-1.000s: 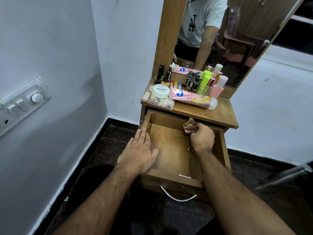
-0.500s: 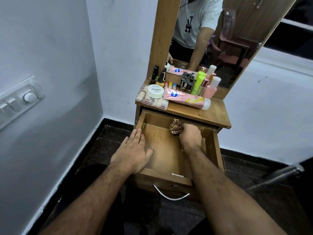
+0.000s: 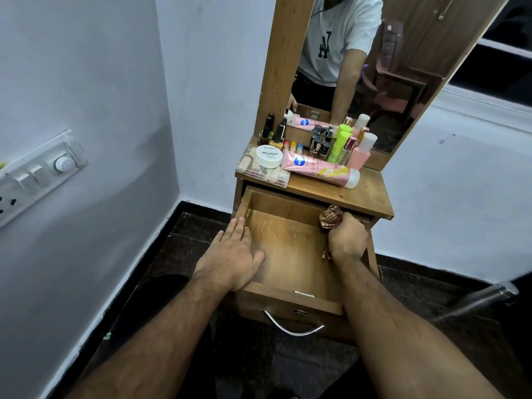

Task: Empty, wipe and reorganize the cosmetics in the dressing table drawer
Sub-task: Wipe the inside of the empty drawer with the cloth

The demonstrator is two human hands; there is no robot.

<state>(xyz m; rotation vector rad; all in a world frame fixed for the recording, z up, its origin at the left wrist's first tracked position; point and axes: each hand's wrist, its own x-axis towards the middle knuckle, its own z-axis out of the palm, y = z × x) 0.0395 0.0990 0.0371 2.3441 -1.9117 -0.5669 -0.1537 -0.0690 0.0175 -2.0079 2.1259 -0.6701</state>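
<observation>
One hand (image 3: pixel 347 240) bunches checked cloth (image 3: pixel 330 216) in wooden drawer (image 3: pixel 288 295).

- One head view, looking forward and steeply down, close over the open drawer (image 3: pixel 288 249).
- Wide angle takes in surface (image 3: pixel 371 197), mirror (image 3: pixel 374 67) and floor (image 3: pixel 184 243).

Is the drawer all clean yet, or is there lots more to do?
Emptying looks done: the drawer holds no cosmetics, which sit on the tabletop. Wiping is in hand: the right hand grips a checked cloth at the back right corner while the left hand rests on the drawer's left side. Putting everything back is left.
</observation>
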